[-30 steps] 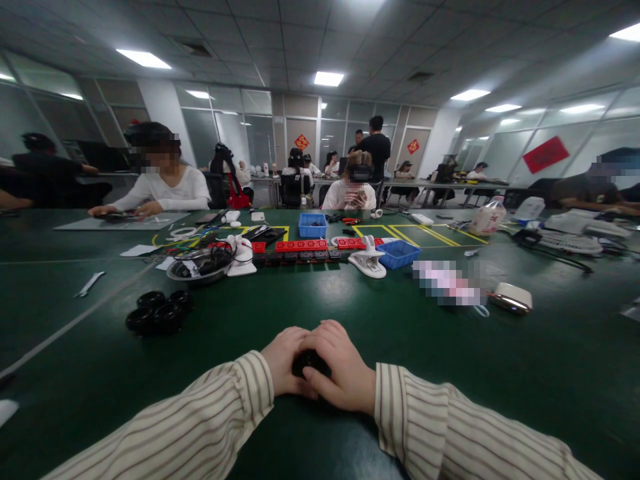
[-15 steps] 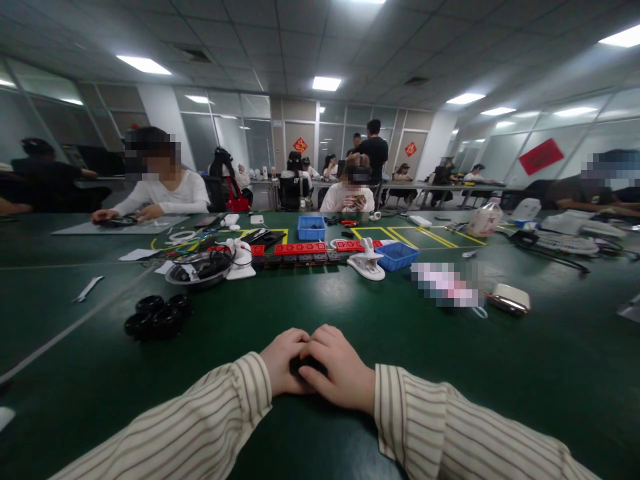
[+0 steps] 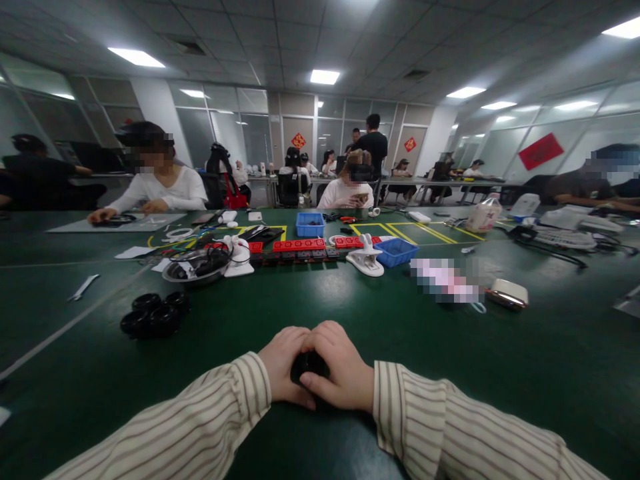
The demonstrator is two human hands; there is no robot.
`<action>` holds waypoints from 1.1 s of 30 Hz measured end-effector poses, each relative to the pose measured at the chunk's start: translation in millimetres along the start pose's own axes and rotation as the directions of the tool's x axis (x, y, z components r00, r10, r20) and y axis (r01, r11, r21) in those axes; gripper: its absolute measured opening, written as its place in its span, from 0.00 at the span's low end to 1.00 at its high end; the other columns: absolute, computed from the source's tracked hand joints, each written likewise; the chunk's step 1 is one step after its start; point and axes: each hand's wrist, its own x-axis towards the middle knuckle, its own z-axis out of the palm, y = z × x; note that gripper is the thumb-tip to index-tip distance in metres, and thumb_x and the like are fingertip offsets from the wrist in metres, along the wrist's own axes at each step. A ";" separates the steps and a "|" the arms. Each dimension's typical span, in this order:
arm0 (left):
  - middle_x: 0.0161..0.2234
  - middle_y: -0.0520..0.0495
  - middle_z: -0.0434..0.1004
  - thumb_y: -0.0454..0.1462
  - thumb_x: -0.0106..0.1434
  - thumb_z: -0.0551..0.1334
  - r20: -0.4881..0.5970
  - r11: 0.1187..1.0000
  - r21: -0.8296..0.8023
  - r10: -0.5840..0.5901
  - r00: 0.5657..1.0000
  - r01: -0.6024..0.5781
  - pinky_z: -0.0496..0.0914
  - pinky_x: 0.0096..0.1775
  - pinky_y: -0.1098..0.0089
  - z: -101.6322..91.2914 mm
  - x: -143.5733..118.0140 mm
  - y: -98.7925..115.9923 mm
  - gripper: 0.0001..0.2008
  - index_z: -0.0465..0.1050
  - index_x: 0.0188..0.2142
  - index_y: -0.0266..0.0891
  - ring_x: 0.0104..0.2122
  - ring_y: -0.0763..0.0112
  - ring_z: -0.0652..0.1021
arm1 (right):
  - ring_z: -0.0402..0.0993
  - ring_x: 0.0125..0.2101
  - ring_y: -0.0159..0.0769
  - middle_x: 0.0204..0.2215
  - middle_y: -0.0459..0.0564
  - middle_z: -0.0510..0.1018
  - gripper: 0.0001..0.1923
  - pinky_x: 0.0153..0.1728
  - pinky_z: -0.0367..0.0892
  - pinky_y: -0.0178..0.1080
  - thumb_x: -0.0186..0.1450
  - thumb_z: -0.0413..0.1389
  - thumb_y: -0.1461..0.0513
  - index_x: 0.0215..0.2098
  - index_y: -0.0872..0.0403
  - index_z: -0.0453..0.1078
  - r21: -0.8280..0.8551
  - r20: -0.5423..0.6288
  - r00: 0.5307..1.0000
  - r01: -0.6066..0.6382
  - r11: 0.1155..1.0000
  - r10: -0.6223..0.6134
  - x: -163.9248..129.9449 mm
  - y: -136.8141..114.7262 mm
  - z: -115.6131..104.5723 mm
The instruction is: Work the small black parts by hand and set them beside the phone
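A glossy black rounded object (image 3: 311, 365) sits between my two hands at the near middle of the green table. Around its left side curl the fingers of my left hand (image 3: 283, 363), the thumb low in front. From the right, my right hand (image 3: 346, 367) wraps over the same object, and the fingertips of both hands meet on its far side. Most of the object is covered, so its exact kind is hidden. To the left stands a cluster of several glossy black round pieces (image 3: 156, 315), apart from my hands.
Farther back are a metal bowl (image 3: 197, 276) with black parts, a red-and-black strip (image 3: 300, 252), a white clip stand (image 3: 367, 260) and a blue bin (image 3: 396, 252). A cream case (image 3: 507, 294) lies right. Across the table, a person (image 3: 155, 180) handles something on a mat.
My left thumb has shifted lower and toward the right, and more of the black object shows between my hands. The whole view has shifted slightly.
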 end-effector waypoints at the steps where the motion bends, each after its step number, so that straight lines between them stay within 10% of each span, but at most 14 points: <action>1: 0.44 0.42 0.66 0.56 0.38 0.68 -0.014 1.000 0.010 -0.022 1.000 0.022 0.58 0.51 0.53 0.3 -0.3 2.6 0.39 0.64 0.45 0.38 0.44 0.55 0.67 | 0.59 0.32 0.35 0.29 0.51 0.65 0.24 0.36 0.57 0.40 0.64 0.40 0.46 0.32 0.58 0.61 -0.038 -0.004 0.999 -0.047 0.998 0.047 -0.7 1.7 1.7; 8: 0.37 0.46 0.67 0.44 0.43 0.67 -0.045 0.994 0.075 -0.076 0.996 0.079 0.60 0.50 0.55 3.6 -0.3 7.4 0.21 0.67 0.35 0.38 0.39 0.60 0.69 | 0.59 0.32 0.33 0.28 0.48 0.64 0.13 0.35 0.54 0.37 0.58 0.53 0.55 0.29 0.57 0.61 -0.162 0.110 0.980 -0.147 0.976 0.166 -1.3 5.9 7.4; 20: 0.41 0.47 0.68 0.43 0.44 0.68 0.034 0.999 0.001 0.047 0.998 -0.047 0.63 0.49 0.61 -1.9 1.2 -8.5 0.19 0.72 0.36 0.40 0.43 0.59 0.68 | 0.64 0.36 0.35 0.31 0.50 0.70 0.11 0.42 0.58 0.41 0.54 0.43 0.64 0.33 0.56 0.63 0.122 0.123 0.977 0.157 0.980 -0.172 1.7 -0.4 0.3; 27: 0.45 0.42 0.66 0.54 0.38 0.69 -0.017 1.000 -0.012 -0.026 1.000 0.026 0.55 0.53 0.49 -0.6 -1.2 5.0 0.41 0.61 0.49 0.38 0.45 0.54 0.67 | 0.60 0.33 0.36 0.31 0.52 0.67 0.24 0.37 0.57 0.40 0.62 0.43 0.45 0.33 0.58 0.63 0.000 -0.013 0.997 -0.075 0.997 0.075 -1.8 4.6 4.2; 33: 0.36 0.44 0.67 0.48 0.43 0.68 -0.049 0.993 0.051 -0.102 0.994 0.105 0.55 0.53 0.50 3.9 -0.2 7.5 0.24 0.67 0.35 0.35 0.40 0.59 0.69 | 0.59 0.31 0.33 0.27 0.48 0.66 0.16 0.34 0.55 0.37 0.59 0.54 0.52 0.29 0.57 0.63 -0.120 0.101 0.981 -0.155 0.981 0.168 -1.7 8.0 7.9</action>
